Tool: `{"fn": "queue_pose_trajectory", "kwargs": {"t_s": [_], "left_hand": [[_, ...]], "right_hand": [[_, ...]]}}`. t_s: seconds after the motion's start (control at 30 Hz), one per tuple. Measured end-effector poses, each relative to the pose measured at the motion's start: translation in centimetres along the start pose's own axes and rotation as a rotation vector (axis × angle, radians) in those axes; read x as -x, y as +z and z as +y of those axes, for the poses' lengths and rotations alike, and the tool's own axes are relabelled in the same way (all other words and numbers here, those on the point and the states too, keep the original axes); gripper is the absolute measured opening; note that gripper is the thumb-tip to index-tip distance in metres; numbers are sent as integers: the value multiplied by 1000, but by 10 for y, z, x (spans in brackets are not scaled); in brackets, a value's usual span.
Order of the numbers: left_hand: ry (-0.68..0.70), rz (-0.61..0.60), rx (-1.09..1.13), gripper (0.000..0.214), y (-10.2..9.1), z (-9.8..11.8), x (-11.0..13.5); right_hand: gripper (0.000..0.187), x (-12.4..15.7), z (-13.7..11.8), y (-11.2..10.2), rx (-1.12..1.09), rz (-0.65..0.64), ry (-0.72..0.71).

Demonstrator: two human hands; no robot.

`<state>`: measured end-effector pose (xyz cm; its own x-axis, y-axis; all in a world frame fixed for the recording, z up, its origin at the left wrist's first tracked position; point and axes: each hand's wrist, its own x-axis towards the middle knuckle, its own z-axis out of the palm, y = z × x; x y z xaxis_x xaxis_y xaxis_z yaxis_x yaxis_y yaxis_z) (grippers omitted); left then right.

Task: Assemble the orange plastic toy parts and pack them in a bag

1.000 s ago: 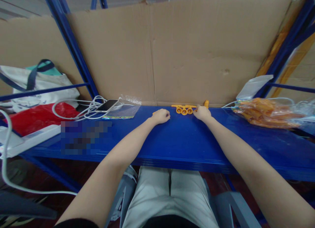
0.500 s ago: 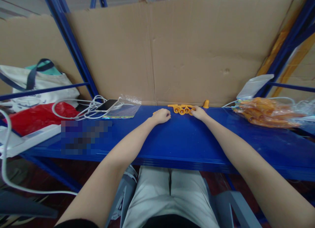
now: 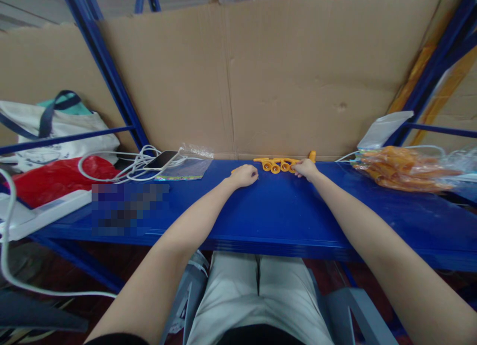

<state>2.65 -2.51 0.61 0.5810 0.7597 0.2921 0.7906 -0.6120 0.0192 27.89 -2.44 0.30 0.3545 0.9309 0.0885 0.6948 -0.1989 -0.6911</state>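
Note:
A row of joined small orange plastic parts (image 3: 276,164) lies on the blue shelf (image 3: 283,211) against the cardboard back wall. My right hand (image 3: 306,169) is curled at the right end of that row, fingers closed on it. One more orange piece (image 3: 312,156) stands just behind this hand. My left hand (image 3: 244,175) rests on the shelf as a loose fist a little left of the row; a sliver of orange shows at its left edge, and what it holds is hidden.
A clear bag of orange parts (image 3: 400,169) lies at the right with a white pouch (image 3: 383,129) behind it. To the left are a phone (image 3: 162,159), white cables (image 3: 112,166), a small plastic bag (image 3: 186,167), a red bag (image 3: 55,178) and a tote bag (image 3: 55,129).
The row of orange parts slid a little to the left along the wall with my right hand at its end. My left hand stayed put.

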Motion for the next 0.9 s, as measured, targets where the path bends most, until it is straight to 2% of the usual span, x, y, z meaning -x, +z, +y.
{"fn": "queue_pose_trajectory", "kwargs": {"t_s": [0.13, 0.27, 0.37, 0.43, 0.57, 0.7, 0.9], "left_hand": [[-2, -4, -3, 25, -1, 1, 0], [0, -22, -14, 25, -4, 2, 1], [4, -28, -19, 27, -5, 3, 2], [5, -30, -10, 27, -5, 4, 2], [7, -32, -9, 26, -5, 4, 2], [6, -27, -19, 26, -5, 4, 2], [19, -30, -23, 26, -5, 3, 1]], "right_hand": [[16, 2, -2, -3, -161, 6, 46], [12, 4, -3, 1, -146, 2, -25], [20, 3, -2, 4, -142, 1, -61], [23, 3, -1, 4, -93, -5, -89], [18, 4, 0, 1, 92, -20, -138], [23, 8, -2, -2, 290, 1, -181], [22, 12, -5, 0, 349, 94, -157]]}}
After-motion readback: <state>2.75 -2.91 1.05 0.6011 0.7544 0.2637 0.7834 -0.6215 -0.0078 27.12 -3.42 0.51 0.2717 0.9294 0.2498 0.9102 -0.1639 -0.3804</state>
